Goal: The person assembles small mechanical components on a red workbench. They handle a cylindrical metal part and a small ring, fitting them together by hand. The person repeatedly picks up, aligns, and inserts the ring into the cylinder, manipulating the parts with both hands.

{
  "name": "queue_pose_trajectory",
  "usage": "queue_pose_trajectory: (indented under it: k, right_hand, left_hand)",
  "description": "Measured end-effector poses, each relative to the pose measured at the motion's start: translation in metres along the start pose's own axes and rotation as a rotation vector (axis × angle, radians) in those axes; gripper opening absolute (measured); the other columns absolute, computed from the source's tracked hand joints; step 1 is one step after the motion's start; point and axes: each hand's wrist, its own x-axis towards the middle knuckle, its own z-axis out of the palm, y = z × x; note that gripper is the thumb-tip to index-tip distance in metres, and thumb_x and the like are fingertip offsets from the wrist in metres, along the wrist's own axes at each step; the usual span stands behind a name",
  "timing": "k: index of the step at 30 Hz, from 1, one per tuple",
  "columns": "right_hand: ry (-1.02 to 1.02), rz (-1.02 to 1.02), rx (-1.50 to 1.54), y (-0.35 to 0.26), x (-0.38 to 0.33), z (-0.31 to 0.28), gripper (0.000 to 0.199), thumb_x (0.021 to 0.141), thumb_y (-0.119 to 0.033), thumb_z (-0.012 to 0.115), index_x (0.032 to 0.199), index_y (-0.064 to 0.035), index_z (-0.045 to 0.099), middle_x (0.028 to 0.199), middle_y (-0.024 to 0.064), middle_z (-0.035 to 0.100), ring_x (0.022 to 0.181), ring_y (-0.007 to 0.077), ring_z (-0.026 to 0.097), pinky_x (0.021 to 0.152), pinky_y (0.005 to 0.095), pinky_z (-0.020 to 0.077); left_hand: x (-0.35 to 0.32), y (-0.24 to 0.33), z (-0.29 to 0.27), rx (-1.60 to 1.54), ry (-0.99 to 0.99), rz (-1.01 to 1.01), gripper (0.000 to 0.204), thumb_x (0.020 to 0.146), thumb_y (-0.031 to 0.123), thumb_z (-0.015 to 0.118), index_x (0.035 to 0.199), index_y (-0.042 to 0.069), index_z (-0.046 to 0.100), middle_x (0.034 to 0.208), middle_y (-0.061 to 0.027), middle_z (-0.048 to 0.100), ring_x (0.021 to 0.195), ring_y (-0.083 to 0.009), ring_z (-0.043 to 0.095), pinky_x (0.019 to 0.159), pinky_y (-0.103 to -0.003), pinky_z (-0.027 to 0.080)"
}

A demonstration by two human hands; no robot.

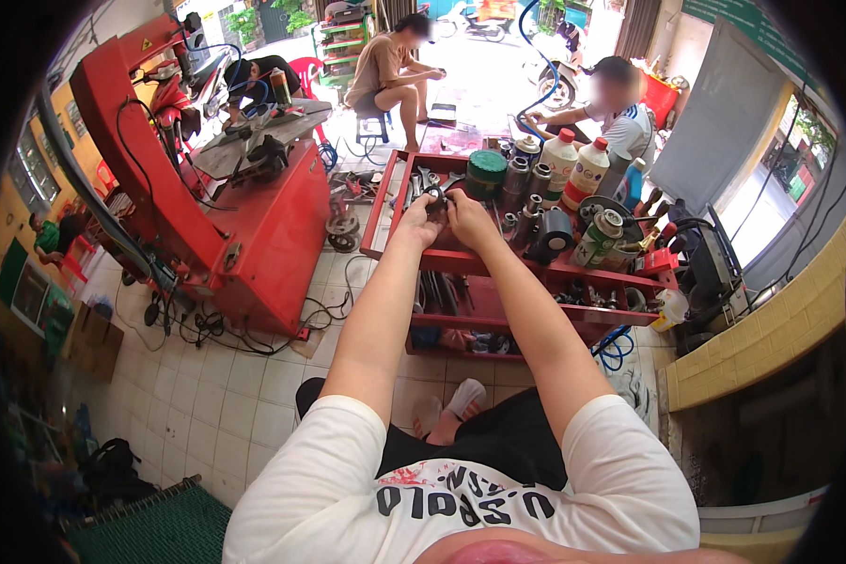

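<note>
From where I stand, the biggest thing is the red machine [263, 254], at about nine o'clock from the hands, well clear of them. The red tool cart [487, 299] is beneath the hands, crowded enough that a dropped piece could vanish among its contents. At two o'clock stand two white bottles, the nearer one red-capped [587, 174]; a wide swing of the right elbow or wrist might topple them. The green tin [486, 174], between one and two o'clock, is closer and likelier to get bumped. The left hand [419, 224], palm partly up, pinches a small dark part [434, 195] above the cart; the right hand [470, 221] closes in beside it, its grip hidden. Slick fingers could let it slip. Its long axis seems to run eleven to five o'clock, upper end pointing away from the wearer, though it's too small to be sure.
</note>
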Motion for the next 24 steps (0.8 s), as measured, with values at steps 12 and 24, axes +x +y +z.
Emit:
queue_pose_trajectory:
  k: [12, 24]
  right_hand:
    - [0.069, -0.075, -0.069, 0.002, -0.004, -0.004, 0.024, 0.095, -0.014, 0.058, 0.114, -0.0038, 0.047, 0.085, 0.0269, 0.068, 0.084, 0.0468, 0.067, 0.072, 0.0575, 0.0499]
    - [0.032, -0.025, -0.107, 0.002, -0.006, -0.007, 0.022, 0.098, -0.015, 0.058, 0.114, -0.0041, 0.046, 0.092, 0.0258, 0.069, 0.088, 0.0469, 0.067, 0.073, 0.0556, 0.0506]
  left_hand:
    - [-0.009, -0.001, 0.002, 0.074, -0.055, -0.116, 0.014, 0.095, 0.024, 0.064, 0.100, 0.012, 0.068, 0.094, -0.0035, 0.071, 0.089, -0.0244, 0.068, 0.091, -0.050, 0.053]
    - [-0.018, -0.003, 0.013, 0.036, -0.015, -0.104, 0.009, 0.094, 0.017, 0.067, 0.097, 0.009, 0.066, 0.089, -0.0034, 0.068, 0.082, -0.0190, 0.063, 0.086, -0.041, 0.055]
